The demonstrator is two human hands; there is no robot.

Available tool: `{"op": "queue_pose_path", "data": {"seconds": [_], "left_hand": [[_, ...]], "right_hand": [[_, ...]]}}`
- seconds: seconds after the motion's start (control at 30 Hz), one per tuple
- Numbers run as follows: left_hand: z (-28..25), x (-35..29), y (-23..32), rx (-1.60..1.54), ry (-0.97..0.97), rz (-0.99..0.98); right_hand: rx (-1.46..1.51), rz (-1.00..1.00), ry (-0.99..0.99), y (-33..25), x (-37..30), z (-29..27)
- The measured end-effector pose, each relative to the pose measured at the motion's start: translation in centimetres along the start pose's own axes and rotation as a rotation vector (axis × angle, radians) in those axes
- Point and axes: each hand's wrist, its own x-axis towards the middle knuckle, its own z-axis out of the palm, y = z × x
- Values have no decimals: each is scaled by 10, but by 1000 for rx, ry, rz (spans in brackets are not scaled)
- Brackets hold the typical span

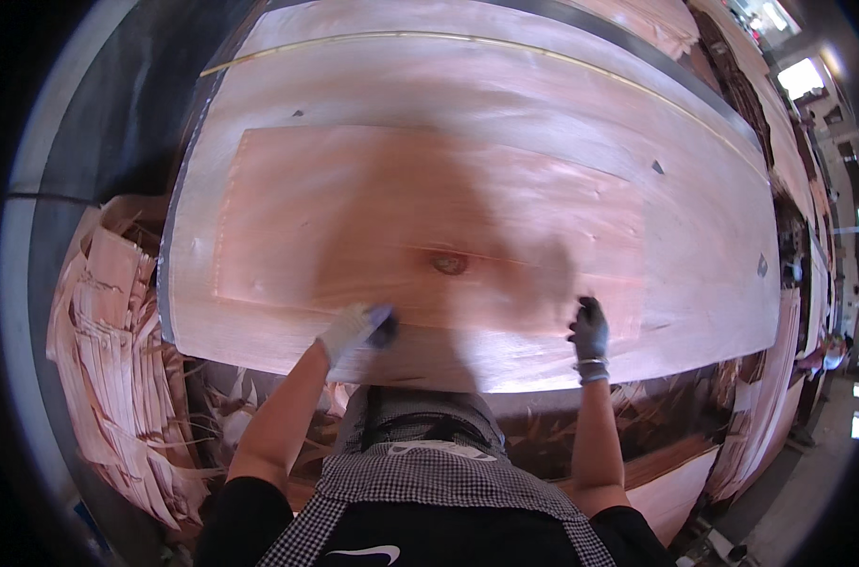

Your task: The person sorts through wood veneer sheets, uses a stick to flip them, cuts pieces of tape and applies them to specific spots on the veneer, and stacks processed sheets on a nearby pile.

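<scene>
A thin pinkish wood veneer sheet lies on a larger pale sheet in front of me. Near its middle is a dark round knot with a reddish crack running sideways from it. My left hand, in a white glove with a dark, purplish front, hovers or rests by the veneer's near edge; motion smears its fingers, hiding whether anything is in them. At the veneer's near right part is my right hand, in a grey glove with dark fingertips. Its fingers are loosely bent and slightly apart, with nothing visible between them.
A thin yellowish strip crosses the far side of the pale sheet. Ragged stacks of veneer stand at the left, with more veneer stacks at the right. Small dark patches dot the pale sheet. My shadow falls across the middle.
</scene>
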Motion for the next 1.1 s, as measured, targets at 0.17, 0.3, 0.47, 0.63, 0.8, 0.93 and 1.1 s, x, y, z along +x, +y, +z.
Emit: {"op": "queue_pose_path", "data": {"seconds": [0.17, 0.3, 0.47, 0.63, 0.8, 0.93, 1.1], "left_hand": [[-39, 96, 50, 532, 619, 541], [-174, 128, -26, 481, 720, 52], [-265, 84, -143, 768, 1190, 37], [-269, 90, -145, 503, 1236, 100], [-269, 101, -146, 629, 1181, 70], [-269, 97, -156, 688, 1124, -46], [-266, 93, -158, 815, 1077, -88]], "right_hand": [[-106, -210, -492, -140, 2, 180], [360, 236, -557, -123, 19, 219], [-255, -165, -530, -154, 19, 267], [-847, -763, -728, -279, -16, 462], [-986, -812, -538, -287, -37, 562], [-976, -957, -581, -222, -62, 478], [-1281, -953, -827, -149, 13, 300]]}}
